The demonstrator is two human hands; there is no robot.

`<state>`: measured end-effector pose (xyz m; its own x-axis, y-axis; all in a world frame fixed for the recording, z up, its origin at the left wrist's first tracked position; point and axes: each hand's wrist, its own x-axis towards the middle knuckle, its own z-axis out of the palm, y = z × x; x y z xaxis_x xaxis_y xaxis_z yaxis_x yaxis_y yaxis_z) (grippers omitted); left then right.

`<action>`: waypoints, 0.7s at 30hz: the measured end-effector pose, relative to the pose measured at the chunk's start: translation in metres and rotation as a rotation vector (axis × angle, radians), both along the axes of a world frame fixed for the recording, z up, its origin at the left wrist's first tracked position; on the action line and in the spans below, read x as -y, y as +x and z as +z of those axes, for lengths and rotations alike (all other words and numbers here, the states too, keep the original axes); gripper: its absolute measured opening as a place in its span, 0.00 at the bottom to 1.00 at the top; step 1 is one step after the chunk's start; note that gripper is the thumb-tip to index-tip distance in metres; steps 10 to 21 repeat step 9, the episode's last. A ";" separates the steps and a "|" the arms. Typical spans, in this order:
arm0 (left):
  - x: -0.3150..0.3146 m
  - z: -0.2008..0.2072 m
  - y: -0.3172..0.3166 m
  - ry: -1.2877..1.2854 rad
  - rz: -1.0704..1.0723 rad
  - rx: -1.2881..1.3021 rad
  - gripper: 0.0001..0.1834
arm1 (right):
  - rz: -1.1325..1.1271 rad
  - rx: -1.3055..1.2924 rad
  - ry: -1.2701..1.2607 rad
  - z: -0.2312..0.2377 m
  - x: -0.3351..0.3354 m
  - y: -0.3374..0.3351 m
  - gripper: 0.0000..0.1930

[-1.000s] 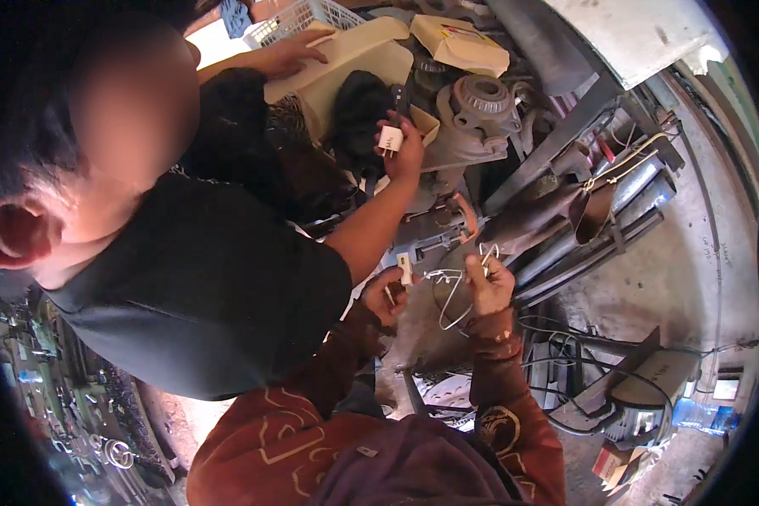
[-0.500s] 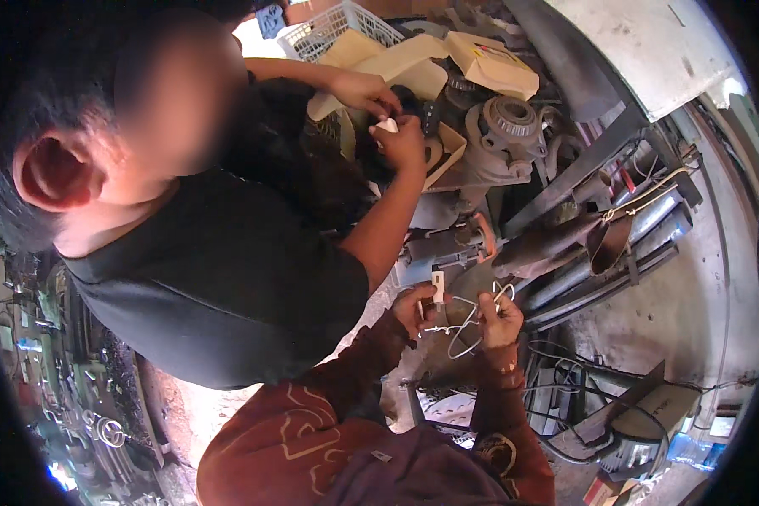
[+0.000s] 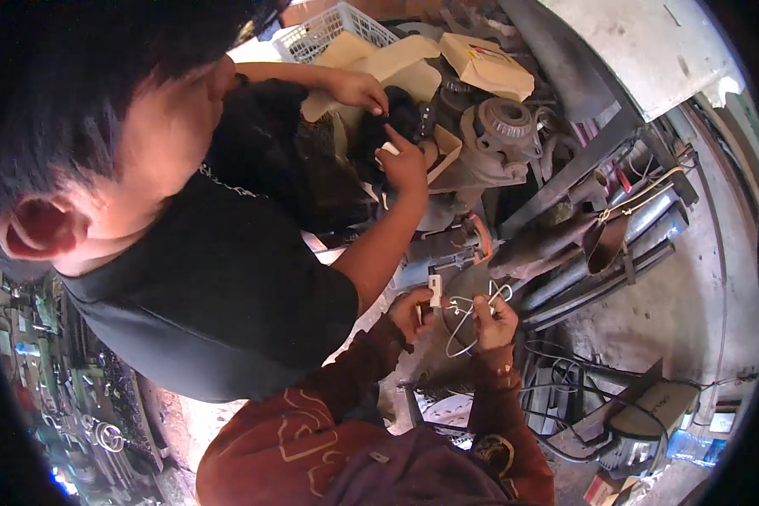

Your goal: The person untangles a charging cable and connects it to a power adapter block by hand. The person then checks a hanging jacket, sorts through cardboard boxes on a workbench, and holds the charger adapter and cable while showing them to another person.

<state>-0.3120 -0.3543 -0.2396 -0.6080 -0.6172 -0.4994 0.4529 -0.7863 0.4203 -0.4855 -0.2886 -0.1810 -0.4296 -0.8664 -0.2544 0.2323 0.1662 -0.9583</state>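
My left hand [image 3: 411, 315], in a maroon sleeve, is closed around a small white rectangular block [image 3: 435, 290] with a dark slot in its face. I cannot tell what kind of device it is. My right hand [image 3: 495, 324] pinches a looped white cord [image 3: 457, 347], and one loop sticks up above its fingers. Thin strands of the cord cross the gap toward my left hand. Whether they join the block is unclear.
On my left a person in a black T-shirt [image 3: 202, 295] leans in, one hand [image 3: 406, 169] holding a small white piece. Ahead are a yellow cardboard box [image 3: 487, 66], a white basket [image 3: 333, 29] and a greasy bearing hub [image 3: 508, 126]. Metal pipes [image 3: 599, 257] and cables lie rightward.
The other person's head has shifted and their hands have parted, one finger now stretched out. My hands have barely moved and keep hold of the white block and cord.
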 end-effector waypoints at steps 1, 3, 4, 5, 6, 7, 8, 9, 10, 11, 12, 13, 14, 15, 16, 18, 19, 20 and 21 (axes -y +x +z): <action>0.001 0.000 0.000 0.005 -0.021 -0.019 0.17 | -0.008 0.000 0.010 -0.003 -0.001 -0.001 0.06; 0.002 -0.001 0.001 0.008 -0.038 -0.039 0.16 | -0.008 0.000 0.028 -0.010 0.000 -0.001 0.06; 0.001 -0.002 0.001 -0.001 -0.035 -0.035 0.16 | -0.010 0.001 0.049 -0.012 -0.001 -0.001 0.06; 0.001 -0.003 0.002 -0.009 -0.031 -0.031 0.16 | -0.005 -0.001 0.047 -0.014 -0.002 0.000 0.06; 0.001 -0.003 0.001 -0.014 -0.029 -0.035 0.16 | -0.015 0.016 0.013 -0.014 -0.002 0.001 0.07; 0.001 -0.003 0.001 -0.023 -0.045 -0.049 0.17 | -0.025 0.032 -0.020 -0.015 -0.003 0.002 0.07; 0.000 -0.004 0.001 -0.032 -0.061 -0.063 0.17 | 0.002 -0.006 0.001 -0.016 -0.004 0.000 0.07; 0.001 -0.003 0.002 -0.037 -0.056 -0.064 0.17 | 0.033 -0.042 0.022 -0.016 -0.006 -0.003 0.08; 0.001 -0.003 0.002 -0.037 -0.056 -0.064 0.17 | 0.033 -0.042 0.022 -0.016 -0.006 -0.003 0.08; 0.001 -0.003 0.002 -0.037 -0.056 -0.064 0.17 | 0.033 -0.042 0.022 -0.016 -0.006 -0.003 0.08; 0.001 -0.003 0.002 -0.037 -0.056 -0.064 0.17 | 0.033 -0.042 0.022 -0.016 -0.006 -0.003 0.08; 0.001 -0.003 0.002 -0.037 -0.056 -0.064 0.17 | 0.033 -0.042 0.022 -0.016 -0.006 -0.003 0.08; 0.001 -0.003 0.002 -0.037 -0.056 -0.064 0.17 | 0.033 -0.042 0.022 -0.016 -0.006 -0.003 0.08; 0.001 -0.003 0.002 -0.037 -0.056 -0.064 0.17 | 0.033 -0.042 0.022 -0.016 -0.006 -0.003 0.08; 0.001 -0.003 0.002 -0.037 -0.056 -0.064 0.17 | 0.033 -0.042 0.022 -0.016 -0.006 -0.003 0.08; 0.001 -0.003 0.002 -0.037 -0.056 -0.064 0.17 | 0.033 -0.042 0.022 -0.016 -0.006 -0.003 0.08; 0.001 -0.003 0.002 -0.037 -0.056 -0.064 0.17 | 0.033 -0.042 0.022 -0.016 -0.006 -0.003 0.08; 0.001 -0.003 0.002 -0.037 -0.056 -0.064 0.17 | 0.033 -0.042 0.022 -0.016 -0.006 -0.003 0.08; 0.001 -0.003 0.002 -0.037 -0.056 -0.064 0.17 | 0.033 -0.042 0.022 -0.016 -0.006 -0.003 0.08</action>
